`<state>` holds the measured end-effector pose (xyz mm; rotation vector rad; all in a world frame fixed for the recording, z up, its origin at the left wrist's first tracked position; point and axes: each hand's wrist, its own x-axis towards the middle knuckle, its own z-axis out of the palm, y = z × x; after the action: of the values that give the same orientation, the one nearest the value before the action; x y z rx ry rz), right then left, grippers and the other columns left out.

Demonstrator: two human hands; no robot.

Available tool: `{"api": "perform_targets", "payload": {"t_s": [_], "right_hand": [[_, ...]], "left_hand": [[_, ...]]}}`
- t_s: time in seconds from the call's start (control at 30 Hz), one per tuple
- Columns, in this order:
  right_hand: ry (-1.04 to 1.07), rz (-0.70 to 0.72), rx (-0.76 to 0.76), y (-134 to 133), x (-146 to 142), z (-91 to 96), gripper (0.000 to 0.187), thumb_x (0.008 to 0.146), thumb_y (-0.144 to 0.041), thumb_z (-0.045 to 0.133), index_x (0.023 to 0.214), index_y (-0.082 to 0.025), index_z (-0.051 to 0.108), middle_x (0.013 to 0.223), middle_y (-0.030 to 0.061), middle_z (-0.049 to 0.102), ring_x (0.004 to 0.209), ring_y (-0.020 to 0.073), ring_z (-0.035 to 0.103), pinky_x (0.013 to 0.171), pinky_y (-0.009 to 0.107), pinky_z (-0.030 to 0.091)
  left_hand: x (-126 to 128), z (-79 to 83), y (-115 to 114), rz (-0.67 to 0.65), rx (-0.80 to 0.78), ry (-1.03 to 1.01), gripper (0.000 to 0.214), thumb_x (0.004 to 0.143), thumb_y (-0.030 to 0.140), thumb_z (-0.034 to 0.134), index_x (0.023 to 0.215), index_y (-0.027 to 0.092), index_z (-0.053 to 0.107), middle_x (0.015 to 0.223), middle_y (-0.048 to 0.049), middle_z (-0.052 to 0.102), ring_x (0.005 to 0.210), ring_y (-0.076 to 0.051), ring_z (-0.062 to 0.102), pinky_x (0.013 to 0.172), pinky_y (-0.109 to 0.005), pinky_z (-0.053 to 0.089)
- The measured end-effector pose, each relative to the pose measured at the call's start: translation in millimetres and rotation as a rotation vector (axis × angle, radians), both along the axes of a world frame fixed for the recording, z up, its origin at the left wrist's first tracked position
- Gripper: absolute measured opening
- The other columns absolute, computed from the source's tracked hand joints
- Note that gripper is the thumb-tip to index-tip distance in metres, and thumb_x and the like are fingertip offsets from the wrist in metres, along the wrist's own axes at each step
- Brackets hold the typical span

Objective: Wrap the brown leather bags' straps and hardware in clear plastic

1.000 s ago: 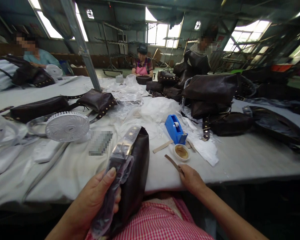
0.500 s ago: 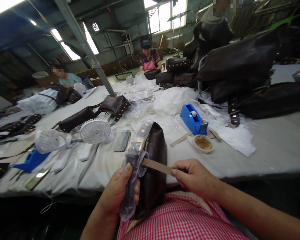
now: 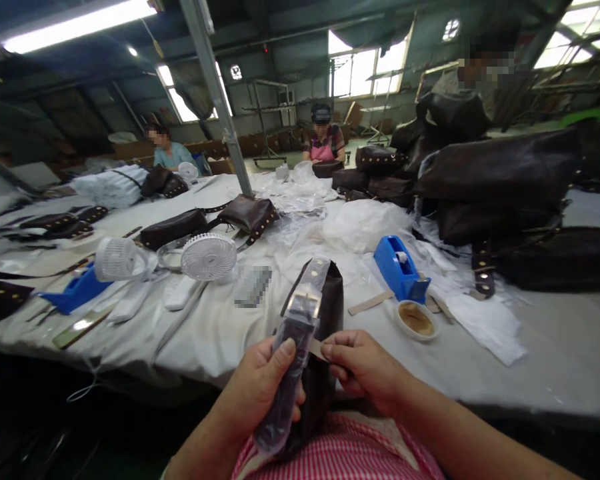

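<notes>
A dark brown leather bag [image 3: 333, 300] stands on end against my checked apron at the table's front edge. Along its side runs a buckled strap [image 3: 287, 360] covered in clear plastic film, with a gold buckle [image 3: 304, 303]. My left hand [image 3: 267, 380] is wrapped round the strap, its thumb on top. Between thumb and fingers, my right hand [image 3: 355, 360] pinches a tan cardboard strip [image 3: 318, 349]. The strip's far end is hidden behind the strap.
A blue tape dispenser [image 3: 400, 267], a small bowl of brown paste [image 3: 416, 320] and another cardboard strip [image 3: 370, 303] lie to the right. White fans [image 3: 209, 257] stand left. Dark bags [image 3: 500, 180] are piled at the right; co-workers [image 3: 323, 137] sit beyond.
My right hand has moved left, close to the strap, and much less of the cardboard strip shows. The strap's buckle now faces me more. The camera view has tilted and shifted.
</notes>
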<state>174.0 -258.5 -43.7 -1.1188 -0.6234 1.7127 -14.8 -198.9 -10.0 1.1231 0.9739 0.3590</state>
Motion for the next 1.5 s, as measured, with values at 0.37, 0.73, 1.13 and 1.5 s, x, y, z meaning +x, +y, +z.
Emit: {"api": "perform_targets", "payload": {"t_s": [0.37,0.73,1.13,1.5], "right_hand": [[-0.071,0.15,0.085,16.4,-5.6,4.5,0.036,0.08,-0.046,0.074,0.074,-0.015,0.055,0.049,-0.0082,0.041,0.038,0.0019,0.023,0.037,0.016,0.014],[-1.578,0.034,1.324,-16.8,9.2,44.9,0.028,0.095,-0.01,0.049,0.122,-0.013,0.056,0.099,0.0099,0.073,0.085,0.019,0.069,0.075,0.029,0.054],[-1.337,0.642,1.075,55.4,-11.3,111.9,0.016,0.085,-0.007,0.066,0.072,-0.016,0.068,0.127,0.0088,0.063,0.115,0.0225,0.06,0.095,0.037,0.045],[-1.065,0.474,0.963,46.9,-16.1,95.7,0.02,0.079,-0.002,0.066,0.066,-0.017,0.067,0.083,0.002,0.072,0.082,0.0153,0.066,0.079,0.028,0.047]], "left_hand": [[-13.5,-4.2,1.8,-0.022,-0.009,-0.113,0.055,0.082,0.069,0.059,0.096,0.016,0.057,0.057,-0.0048,0.068,0.04,-0.014,0.061,0.034,-0.017,0.045],[-15.7,-1.7,7.2,-0.011,0.002,-0.077,0.057,0.078,0.072,0.06,0.093,0.017,0.057,0.057,-0.0037,0.068,0.04,-0.015,0.06,0.035,-0.019,0.044],[-15.1,18.5,-0.5,-0.187,0.321,0.03,0.041,0.089,0.056,0.055,0.079,0.018,0.064,0.062,-0.0011,0.068,0.051,-0.016,0.062,0.046,-0.022,0.041],[-17.3,15.0,-6.1,-0.163,0.402,0.071,0.028,0.087,0.045,0.056,0.083,0.019,0.067,0.062,0.0006,0.067,0.05,-0.015,0.056,0.047,-0.023,0.036]]}}
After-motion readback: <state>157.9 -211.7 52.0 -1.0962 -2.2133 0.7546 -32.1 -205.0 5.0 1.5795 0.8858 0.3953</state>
